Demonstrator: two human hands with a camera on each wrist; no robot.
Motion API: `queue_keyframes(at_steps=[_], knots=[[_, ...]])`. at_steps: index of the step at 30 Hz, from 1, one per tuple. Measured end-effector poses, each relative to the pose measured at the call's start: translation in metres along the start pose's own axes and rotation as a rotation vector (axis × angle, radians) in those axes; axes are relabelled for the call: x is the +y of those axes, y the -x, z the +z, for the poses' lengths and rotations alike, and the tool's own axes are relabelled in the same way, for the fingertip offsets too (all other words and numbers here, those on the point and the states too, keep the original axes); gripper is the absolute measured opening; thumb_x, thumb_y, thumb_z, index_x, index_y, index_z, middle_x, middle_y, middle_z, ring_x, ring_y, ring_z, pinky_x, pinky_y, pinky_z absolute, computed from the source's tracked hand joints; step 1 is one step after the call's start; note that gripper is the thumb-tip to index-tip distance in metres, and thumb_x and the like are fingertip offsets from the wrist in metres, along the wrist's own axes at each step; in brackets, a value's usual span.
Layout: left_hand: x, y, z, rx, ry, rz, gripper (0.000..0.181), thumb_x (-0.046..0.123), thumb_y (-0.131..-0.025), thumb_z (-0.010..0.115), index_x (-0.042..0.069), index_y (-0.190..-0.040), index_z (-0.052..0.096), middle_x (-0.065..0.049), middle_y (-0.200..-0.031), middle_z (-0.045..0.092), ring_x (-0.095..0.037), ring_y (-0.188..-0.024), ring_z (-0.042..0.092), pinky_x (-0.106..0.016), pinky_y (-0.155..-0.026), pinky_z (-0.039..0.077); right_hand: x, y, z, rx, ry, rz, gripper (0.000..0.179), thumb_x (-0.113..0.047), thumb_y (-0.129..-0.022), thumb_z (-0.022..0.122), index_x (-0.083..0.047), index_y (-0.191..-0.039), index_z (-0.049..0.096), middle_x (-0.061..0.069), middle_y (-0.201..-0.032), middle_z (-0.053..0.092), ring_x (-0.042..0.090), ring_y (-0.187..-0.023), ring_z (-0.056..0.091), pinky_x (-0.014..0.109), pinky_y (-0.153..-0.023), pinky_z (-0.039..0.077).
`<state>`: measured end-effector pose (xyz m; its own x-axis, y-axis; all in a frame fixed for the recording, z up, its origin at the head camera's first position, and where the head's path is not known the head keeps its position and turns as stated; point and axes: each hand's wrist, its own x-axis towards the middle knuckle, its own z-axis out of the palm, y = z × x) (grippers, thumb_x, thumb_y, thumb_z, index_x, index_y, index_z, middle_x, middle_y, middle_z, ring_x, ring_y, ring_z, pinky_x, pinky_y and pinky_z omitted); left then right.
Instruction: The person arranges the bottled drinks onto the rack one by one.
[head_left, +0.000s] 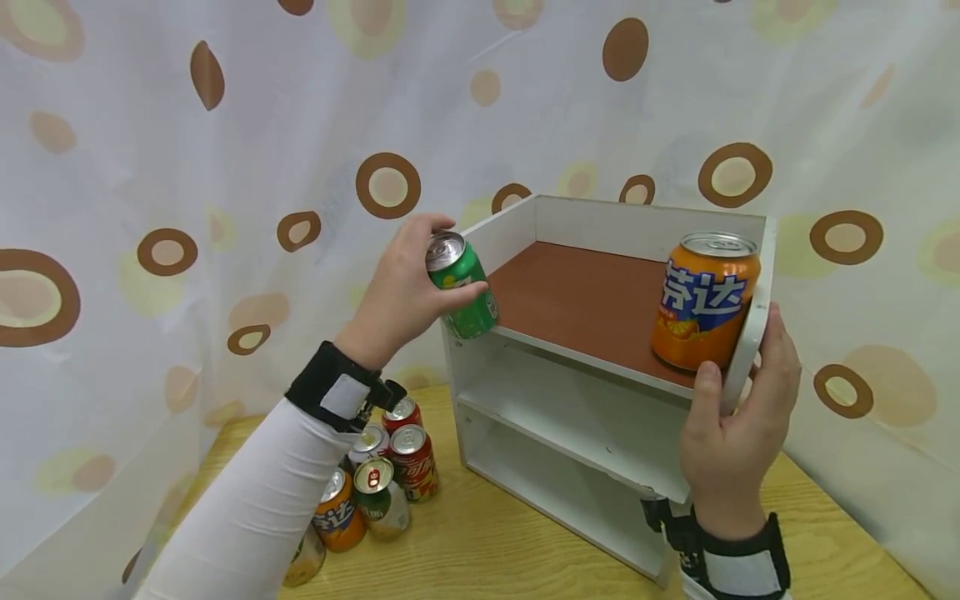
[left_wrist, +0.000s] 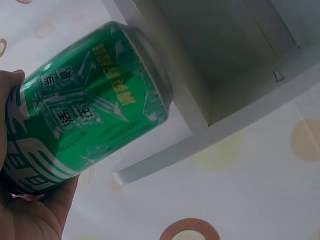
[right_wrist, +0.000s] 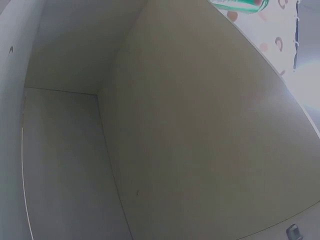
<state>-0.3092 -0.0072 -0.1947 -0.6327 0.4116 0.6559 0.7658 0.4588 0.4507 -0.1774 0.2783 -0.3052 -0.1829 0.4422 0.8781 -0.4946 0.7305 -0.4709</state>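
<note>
My left hand (head_left: 401, 287) grips a green soda can (head_left: 471, 292) by its upper part, at the left front corner of a white shelf unit (head_left: 491, 379). The can is tilted, and in the left wrist view its green side (left_wrist: 95, 95) shows with the base toward the shelf. My right hand (head_left: 742, 433) holds the right side panel of the shelf unit, thumb in front and fingers outside. Just above that thumb, an orange soda can (head_left: 705, 304) stands upright on the brown top board (head_left: 577, 292). The right wrist view shows the shelf's inner compartment (right_wrist: 190, 120), not the hand.
Several soda cans stand grouped on the wooden table (head_left: 465, 550), left of the shelf unit, among them a red can (head_left: 414, 462), a green-and-white can (head_left: 382, 500) and another orange can (head_left: 341, 517). My left forearm partly covers the group. A patterned curtain (head_left: 300, 108) hangs behind.
</note>
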Motion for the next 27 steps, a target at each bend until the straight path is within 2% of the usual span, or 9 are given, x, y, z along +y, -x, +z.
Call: queue_keyframes(at_steps=[6,10,18,27], knots=[[0.000,-0.001,0.007,0.033,0.094,-0.130,0.083,0.023,-0.083,0.088,0.007,-0.146,0.036,-0.017,-0.140,0.049,-0.031,-0.123,0.055,-0.047,-0.096,0.059,0.002,0.001,0.000,-0.005,-0.001,-0.004,0.059,-0.009,-0.096,0.053,0.006,-0.152,0.040,0.019,-0.153,0.047,0.014,-0.138,0.044,0.016,-0.107,0.038],[-0.001,-0.002,0.013,0.054,0.164,-0.192,0.085,0.022,-0.083,0.088,0.009,-0.146,0.032,-0.016,-0.140,0.049,-0.031,-0.123,0.055,-0.049,-0.098,0.058,0.003,0.002,0.000,-0.003,-0.001,-0.002,0.059,-0.009,-0.095,0.053,0.006,-0.152,0.040,0.019,-0.153,0.047,0.014,-0.138,0.044,0.016,-0.106,0.038],[-0.004,-0.007,0.024,0.072,0.258,-0.238,0.077,0.026,-0.088,0.083,0.008,-0.143,0.034,-0.017,-0.137,0.054,-0.030,-0.120,0.058,-0.050,-0.098,0.058,0.000,0.002,0.001,0.000,-0.006,0.000,0.059,-0.008,-0.095,0.053,0.006,-0.151,0.040,0.020,-0.153,0.048,0.014,-0.138,0.044,0.017,-0.107,0.038],[-0.003,-0.013,0.030,0.067,0.309,-0.277,0.077,0.028,-0.091,0.080,0.011,-0.148,0.032,-0.016,-0.140,0.054,-0.029,-0.120,0.058,-0.051,-0.100,0.055,-0.003,-0.001,0.000,0.003,-0.007,-0.002,0.059,-0.006,-0.095,0.052,0.007,-0.151,0.040,0.020,-0.153,0.047,0.015,-0.139,0.044,0.017,-0.108,0.039]])
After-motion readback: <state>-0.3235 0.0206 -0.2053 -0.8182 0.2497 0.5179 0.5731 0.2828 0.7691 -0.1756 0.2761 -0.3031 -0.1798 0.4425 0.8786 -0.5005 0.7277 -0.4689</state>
